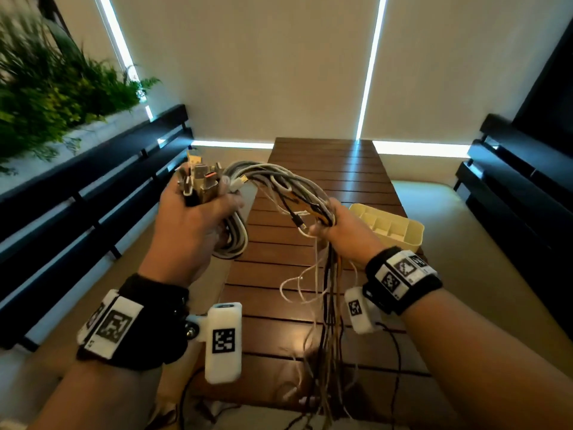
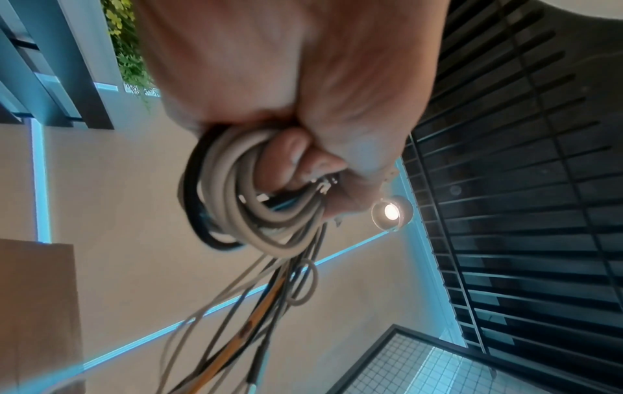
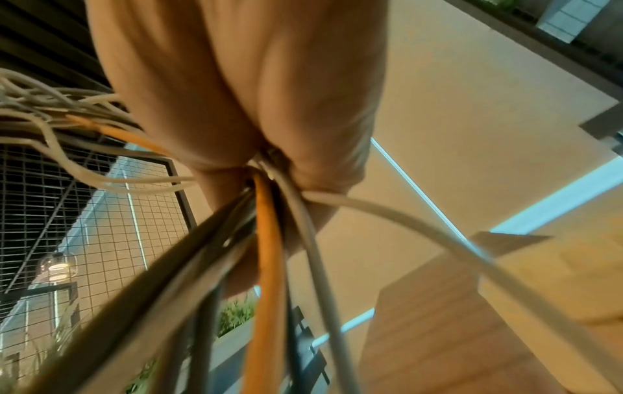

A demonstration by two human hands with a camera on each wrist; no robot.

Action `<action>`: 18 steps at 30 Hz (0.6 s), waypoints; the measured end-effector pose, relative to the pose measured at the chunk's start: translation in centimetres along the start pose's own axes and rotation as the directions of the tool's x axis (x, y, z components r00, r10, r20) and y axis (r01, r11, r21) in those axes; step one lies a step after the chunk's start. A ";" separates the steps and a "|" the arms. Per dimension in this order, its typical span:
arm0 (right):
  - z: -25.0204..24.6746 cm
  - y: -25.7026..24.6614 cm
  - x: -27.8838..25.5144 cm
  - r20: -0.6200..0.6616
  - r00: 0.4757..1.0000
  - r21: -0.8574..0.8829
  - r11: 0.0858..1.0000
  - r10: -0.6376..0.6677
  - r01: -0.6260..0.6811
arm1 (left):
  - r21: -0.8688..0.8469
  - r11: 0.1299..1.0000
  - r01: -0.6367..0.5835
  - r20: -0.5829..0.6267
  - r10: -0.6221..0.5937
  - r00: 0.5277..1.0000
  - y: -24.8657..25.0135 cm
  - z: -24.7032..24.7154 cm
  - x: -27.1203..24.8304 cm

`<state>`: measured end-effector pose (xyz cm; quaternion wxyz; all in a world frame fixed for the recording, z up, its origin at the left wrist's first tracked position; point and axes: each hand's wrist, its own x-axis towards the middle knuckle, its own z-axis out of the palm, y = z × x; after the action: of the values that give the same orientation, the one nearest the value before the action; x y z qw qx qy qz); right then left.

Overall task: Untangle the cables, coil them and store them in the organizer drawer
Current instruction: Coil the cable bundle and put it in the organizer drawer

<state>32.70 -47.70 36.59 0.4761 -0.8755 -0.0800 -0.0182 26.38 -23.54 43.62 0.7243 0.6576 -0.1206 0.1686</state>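
A tangle of white, grey, black and orange cables (image 1: pixel 279 184) stretches between my two hands above the wooden table (image 1: pixel 335 169). My left hand (image 1: pixel 198 212) grips a bunch of plug ends (image 1: pixel 201 181) that stick up, with thick grey loops (image 2: pixel 242 197) hanging below the fist. My right hand (image 1: pixel 338 228) grips the other part of the bundle; its loose ends (image 1: pixel 328 305) hang down toward the table, an orange cable (image 3: pixel 266 253) among them. The cream organizer drawer (image 1: pixel 387 226), with several compartments, stands on the table just beyond my right hand.
Dark slatted benches (image 1: pixel 93 193) run along the table's left and right (image 1: pixel 511 187) sides. A planter with green plants (image 1: pixel 62 88) is at the far left. Pale blinds (image 1: pixel 263 72) hang behind the table.
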 end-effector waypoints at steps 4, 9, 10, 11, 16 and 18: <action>-0.9 -2.9 4.5 0.009 0.995 -0.103 0.990 -0.095 0.095 | -0.039 0.999 -0.005 -0.062 0.002 0.998 0.5 -1.2 1.5; -2.6 -7.4 9.9 -0.072 0.973 -0.177 0.963 -0.218 0.203 | -0.057 0.998 -0.036 -0.085 0.032 0.996 1.0 -2.1 4.0; -3.1 -8.5 10.8 -0.111 0.958 -0.196 0.951 -0.263 0.238 | -0.061 0.997 -0.044 -0.091 0.039 0.995 1.1 -2.3 4.6; -3.5 -9.5 11.6 -0.156 0.938 -0.215 0.937 -0.310 0.274 | -0.069 0.996 -0.054 -0.102 0.047 0.994 1.2 -2.5 5.2; -3.8 -10.8 14.3 -0.390 0.781 -0.221 0.873 -0.488 0.435 | -0.073 0.993 -0.092 -0.110 0.083 0.990 1.3 -2.6 7.1; -2.8 -9.4 14.3 -0.389 0.806 -0.171 0.894 -0.447 0.414 | -0.067 0.995 -0.070 -0.124 0.061 0.990 0.4 -2.4 7.8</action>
<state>45.46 -43.29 47.48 0.4310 -0.8277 -0.1718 -0.3157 33.18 -20.44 46.83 0.7474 0.6155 -0.1038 0.2276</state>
